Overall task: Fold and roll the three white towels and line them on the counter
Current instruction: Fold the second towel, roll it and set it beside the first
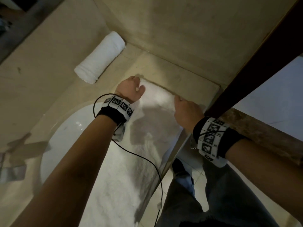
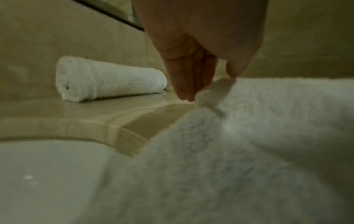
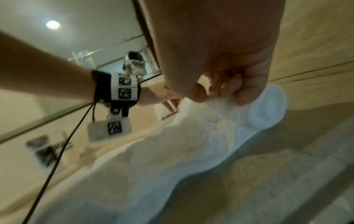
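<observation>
1. Left hand [image 1: 131, 89]: fingers [image 2: 184, 78] point down, thumb and fingers pinching the far left corner of the flat towel [image 1: 147, 125].
2. Right hand [image 1: 186, 112]: fingers curled, gripping the far right corner.
3. Flat towel lies lengthwise on the counter [image 1: 177, 69], partly over the sink [image 1: 65, 128].
4. Rolled towel [image 1: 100, 57] lies far left, against the wall.

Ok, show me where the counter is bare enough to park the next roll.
Bare counter lies between the rolled towel and the flat towel, along the back wall. Nearer you it is crowded: the flat towel, gripped by the left hand and right hand, and the sink.
</observation>
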`<action>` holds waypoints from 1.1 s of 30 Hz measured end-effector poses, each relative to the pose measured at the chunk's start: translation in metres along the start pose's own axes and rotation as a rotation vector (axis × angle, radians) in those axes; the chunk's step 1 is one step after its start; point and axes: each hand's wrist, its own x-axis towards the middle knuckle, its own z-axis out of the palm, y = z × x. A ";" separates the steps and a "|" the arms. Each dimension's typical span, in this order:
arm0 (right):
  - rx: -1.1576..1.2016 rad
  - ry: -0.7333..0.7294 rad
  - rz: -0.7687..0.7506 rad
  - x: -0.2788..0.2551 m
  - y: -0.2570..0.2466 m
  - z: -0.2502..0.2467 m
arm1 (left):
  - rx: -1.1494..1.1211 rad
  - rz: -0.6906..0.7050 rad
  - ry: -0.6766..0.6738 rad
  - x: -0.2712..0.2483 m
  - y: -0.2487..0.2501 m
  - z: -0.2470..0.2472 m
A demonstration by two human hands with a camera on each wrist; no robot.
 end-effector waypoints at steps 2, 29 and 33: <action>0.073 -0.082 -0.007 -0.002 0.004 -0.006 | -0.093 -0.100 0.040 -0.002 -0.001 0.001; 0.505 -0.421 0.150 0.028 0.030 -0.018 | -0.435 -0.390 -0.175 0.007 0.001 0.003; 0.407 -0.420 0.098 0.021 0.019 -0.017 | -0.524 -0.405 -0.214 -0.001 -0.005 0.001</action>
